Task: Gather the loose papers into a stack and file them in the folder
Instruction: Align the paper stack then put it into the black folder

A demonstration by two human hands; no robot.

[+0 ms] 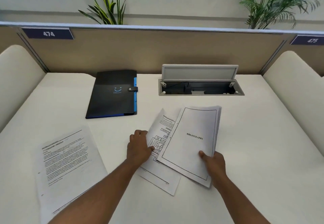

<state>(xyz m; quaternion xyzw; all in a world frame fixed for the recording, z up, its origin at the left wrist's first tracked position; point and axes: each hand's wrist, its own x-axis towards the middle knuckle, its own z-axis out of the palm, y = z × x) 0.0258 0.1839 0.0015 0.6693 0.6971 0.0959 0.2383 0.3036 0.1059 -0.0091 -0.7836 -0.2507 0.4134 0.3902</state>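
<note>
**Papers on the desk, folder closed behind them**

At the centre of the frame, the right hand [213, 160] grips the lower right edge of a thin bundle of sheets [191, 143] whose top page reads "BIBLIOGRAPHY"; the thumb lies on the page and the fingers are curled under the edge, clamped on the bundle. That bundle is tilted, its upper end leaning toward the right, and it overlaps a sheet with a printed chart [157, 141] lying beneath it on the white desk [263, 136]. The left hand [139, 146] rests on the left part of the chart sheet, fingers bent and close together, pressing on the paper's edge; whether it pinches the sheet or only presses on it cannot be told.

Toward the lower left of the frame, well apart from the others, another page of dense text [66, 167] lies flat and untouched. In the upper middle left, a black folder [112, 96] with blue tabs along its right side lies closed, its snap strap fastened. To its right, a cable box [200, 85] is set into the desk with its lid raised.
</note>
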